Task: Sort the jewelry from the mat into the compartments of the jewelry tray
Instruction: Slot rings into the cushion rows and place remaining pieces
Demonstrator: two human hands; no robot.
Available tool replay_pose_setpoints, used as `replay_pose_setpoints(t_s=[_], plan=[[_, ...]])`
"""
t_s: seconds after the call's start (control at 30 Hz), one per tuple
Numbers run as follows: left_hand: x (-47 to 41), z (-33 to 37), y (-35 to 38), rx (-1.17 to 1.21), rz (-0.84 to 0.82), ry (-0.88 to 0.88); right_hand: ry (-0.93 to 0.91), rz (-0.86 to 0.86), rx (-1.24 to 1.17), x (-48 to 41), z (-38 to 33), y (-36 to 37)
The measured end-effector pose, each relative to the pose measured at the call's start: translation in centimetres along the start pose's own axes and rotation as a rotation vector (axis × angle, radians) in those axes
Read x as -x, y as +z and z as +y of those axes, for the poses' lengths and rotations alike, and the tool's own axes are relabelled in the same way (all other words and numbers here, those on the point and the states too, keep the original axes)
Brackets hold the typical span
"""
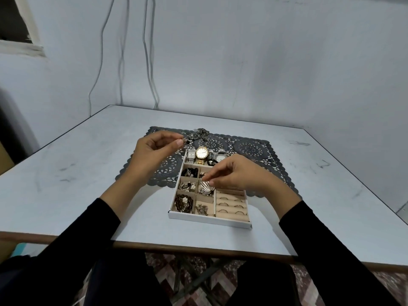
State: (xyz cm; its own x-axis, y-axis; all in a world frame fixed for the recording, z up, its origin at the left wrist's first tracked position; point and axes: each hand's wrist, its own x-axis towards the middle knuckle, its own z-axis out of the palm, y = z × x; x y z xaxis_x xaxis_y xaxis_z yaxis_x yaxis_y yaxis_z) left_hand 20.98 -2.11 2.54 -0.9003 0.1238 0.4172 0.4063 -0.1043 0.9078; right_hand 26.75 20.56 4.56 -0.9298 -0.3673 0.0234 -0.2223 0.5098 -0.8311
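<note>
The jewelry tray [207,220] lies on the near edge of the dark lace mat [251,149], its small compartments filled with earrings, brooches and beads. Watches [201,153] fill its back row, and rings [230,205] sit in the padded rows at the right. My left hand [152,155] hovers left of the tray's back and pinches a small black-beaded earring [185,141]. My right hand [234,175] reaches over the middle compartments, its fingertips pinching something small above the silver shell piece [206,187]. A dark chain necklace [199,134] lies on the mat behind the tray.
The grey table [88,173] has a wooden front edge close to my body. A wall runs behind and to the right of it, with cables hanging down it. Bare mat shows to the right of the tray.
</note>
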Motion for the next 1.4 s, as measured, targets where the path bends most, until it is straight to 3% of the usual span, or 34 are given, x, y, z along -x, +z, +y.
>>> replay_pose_setpoints(t_s=[0.53,0.8,0.97,1.1,1.27,1.4], plan=[[-0.5,-0.2,0.3,0.011,-0.004,-0.011,0.025,-0.075,0.192,-0.8,-0.5,-0.1],[-0.7,-0.6,0.2,-0.004,-0.004,-0.006,-0.009,-0.049,0.113,-0.3,0.2,-0.2],[-0.7,-0.6,0.3,-0.026,-0.01,0.001,-0.057,0.1,-0.011,0.2,0.9,-0.9],[-0.6,-0.5,0.3,-0.027,-0.007,0.004,-0.042,0.345,-0.147,0.3,2.3,-1.5],[-0.5,-0.3,0.5,-0.025,-0.013,0.009,0.03,0.691,-0.024,0.2,5.2,-2.7],[-0.3,-0.2,0.9,-0.035,-0.031,0.017,0.102,0.776,0.206,0.4,7.5,-3.8]])
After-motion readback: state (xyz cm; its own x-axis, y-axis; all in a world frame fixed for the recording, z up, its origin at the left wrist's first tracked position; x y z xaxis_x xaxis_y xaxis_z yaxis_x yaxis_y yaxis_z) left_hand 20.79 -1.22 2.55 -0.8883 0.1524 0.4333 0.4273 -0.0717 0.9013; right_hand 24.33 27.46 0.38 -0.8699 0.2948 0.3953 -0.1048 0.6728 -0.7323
